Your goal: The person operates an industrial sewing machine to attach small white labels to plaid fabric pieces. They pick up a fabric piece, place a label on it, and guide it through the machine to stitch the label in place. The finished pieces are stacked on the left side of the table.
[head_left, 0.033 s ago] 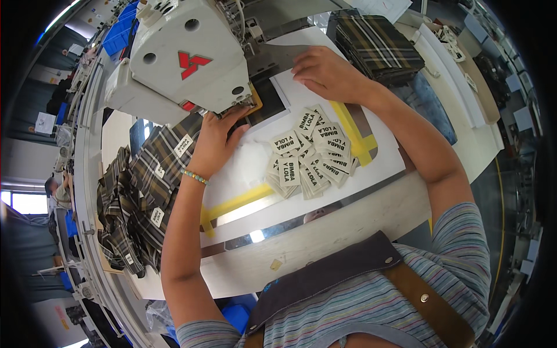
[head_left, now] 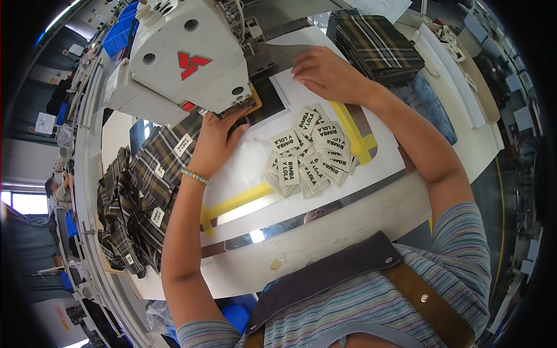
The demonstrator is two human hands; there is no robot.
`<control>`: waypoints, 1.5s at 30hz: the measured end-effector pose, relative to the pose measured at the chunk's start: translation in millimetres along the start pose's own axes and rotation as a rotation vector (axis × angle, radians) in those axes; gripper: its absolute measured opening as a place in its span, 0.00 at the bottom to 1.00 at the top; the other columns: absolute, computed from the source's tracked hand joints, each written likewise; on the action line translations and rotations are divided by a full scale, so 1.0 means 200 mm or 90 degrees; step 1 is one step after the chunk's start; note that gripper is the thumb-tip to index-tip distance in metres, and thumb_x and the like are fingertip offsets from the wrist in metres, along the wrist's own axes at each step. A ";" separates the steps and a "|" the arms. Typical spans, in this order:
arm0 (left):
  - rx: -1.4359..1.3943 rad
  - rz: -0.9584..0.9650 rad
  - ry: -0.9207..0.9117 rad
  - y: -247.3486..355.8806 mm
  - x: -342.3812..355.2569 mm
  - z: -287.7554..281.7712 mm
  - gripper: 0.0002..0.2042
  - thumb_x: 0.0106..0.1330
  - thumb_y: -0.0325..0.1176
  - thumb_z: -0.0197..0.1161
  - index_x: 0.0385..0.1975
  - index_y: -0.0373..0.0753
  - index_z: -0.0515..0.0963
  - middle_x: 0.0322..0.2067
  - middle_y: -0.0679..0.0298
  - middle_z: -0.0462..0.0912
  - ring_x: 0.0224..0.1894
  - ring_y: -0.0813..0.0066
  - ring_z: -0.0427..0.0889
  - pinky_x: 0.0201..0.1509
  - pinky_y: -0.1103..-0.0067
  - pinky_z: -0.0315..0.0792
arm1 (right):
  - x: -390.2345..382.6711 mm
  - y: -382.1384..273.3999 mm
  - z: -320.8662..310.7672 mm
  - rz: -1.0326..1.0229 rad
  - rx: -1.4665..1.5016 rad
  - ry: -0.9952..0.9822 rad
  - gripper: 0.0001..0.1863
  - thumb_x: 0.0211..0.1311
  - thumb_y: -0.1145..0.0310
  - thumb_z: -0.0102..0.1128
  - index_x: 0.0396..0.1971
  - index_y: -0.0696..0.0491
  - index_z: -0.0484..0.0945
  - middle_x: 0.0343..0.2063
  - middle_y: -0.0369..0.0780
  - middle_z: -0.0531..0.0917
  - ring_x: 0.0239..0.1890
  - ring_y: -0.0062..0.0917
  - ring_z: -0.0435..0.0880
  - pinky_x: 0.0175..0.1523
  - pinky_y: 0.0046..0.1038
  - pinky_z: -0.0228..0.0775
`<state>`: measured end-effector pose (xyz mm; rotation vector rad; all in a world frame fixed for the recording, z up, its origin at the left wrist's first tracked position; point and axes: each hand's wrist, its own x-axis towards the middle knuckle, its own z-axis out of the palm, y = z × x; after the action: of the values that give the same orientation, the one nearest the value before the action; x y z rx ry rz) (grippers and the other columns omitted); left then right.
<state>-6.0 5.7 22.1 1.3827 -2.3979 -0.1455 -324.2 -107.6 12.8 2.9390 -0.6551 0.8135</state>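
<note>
Reaching under the sewing machine point(head_left: 168, 72), the left grip point(head_left: 219, 138) is loose and unclenched, its thumb apart from the index finger; the other fingertips are hidden by the machine's head. Just beyond the index fingertip is a yellow piece point(head_left: 257, 97); whether the two touch, I cannot tell. Plaid cloth point(head_left: 152, 169) passes beside and under the left grip, then spreads to its left and toward the person in folds, with several pale labels on it. Below the wrist sits a beaded bracelet point(head_left: 195, 176).

To the right of the left grip, and well apart from it, the right grip point(head_left: 322, 75) is relaxed, fingers slightly bent, with nothing seen in it. Between the two, nearer the person, a loose heap of labels point(head_left: 313, 153) overlaps on a white sheet point(head_left: 380, 165). Yellow tape point(head_left: 353, 133) runs just below the right grip, beside the heap. Beyond the right grip, to its right, stands a folded plaid stack point(head_left: 380, 46). Closer to the person than both grips lies the pale tabletop point(head_left: 243, 272).
</note>
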 end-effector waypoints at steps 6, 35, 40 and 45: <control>-0.107 -0.055 0.040 -0.02 -0.05 -0.02 0.18 0.65 0.30 0.67 0.55 0.37 0.81 0.51 0.54 0.84 0.55 0.50 0.77 0.65 0.64 0.68 | -0.01 -0.05 0.03 0.013 0.046 0.044 0.16 0.67 0.67 0.62 0.52 0.54 0.83 0.55 0.39 0.83 0.63 0.34 0.74 0.71 0.39 0.62; -0.177 -0.207 0.200 -0.02 -0.08 0.09 0.07 0.56 0.29 0.76 0.31 0.35 0.85 0.36 0.64 0.79 0.51 0.63 0.73 0.61 0.72 0.66 | 0.12 -0.28 -0.09 -0.013 -0.074 -0.207 0.12 0.63 0.59 0.64 0.36 0.53 0.85 0.38 0.38 0.83 0.48 0.34 0.81 0.56 0.38 0.72; -0.221 -0.154 0.202 -0.01 -0.09 0.07 0.04 0.55 0.24 0.74 0.28 0.34 0.85 0.36 0.64 0.83 0.50 0.64 0.76 0.59 0.72 0.68 | 0.08 -0.28 -0.02 -0.085 -0.079 -0.098 0.05 0.61 0.69 0.60 0.31 0.53 0.82 0.34 0.36 0.82 0.45 0.30 0.81 0.53 0.35 0.72; -0.052 0.015 0.147 0.07 -0.23 -0.09 0.06 0.53 0.23 0.74 0.25 0.36 0.81 0.35 0.65 0.84 0.58 0.61 0.79 0.55 0.68 0.72 | 0.07 -0.39 -0.12 -0.148 -0.016 -0.031 0.03 0.59 0.71 0.62 0.30 0.53 0.81 0.33 0.35 0.81 0.43 0.30 0.80 0.52 0.34 0.72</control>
<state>9.6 53.2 31.6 1.2602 -2.1934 -0.0725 -293.7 -38.4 48.3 2.9448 -0.3138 0.7079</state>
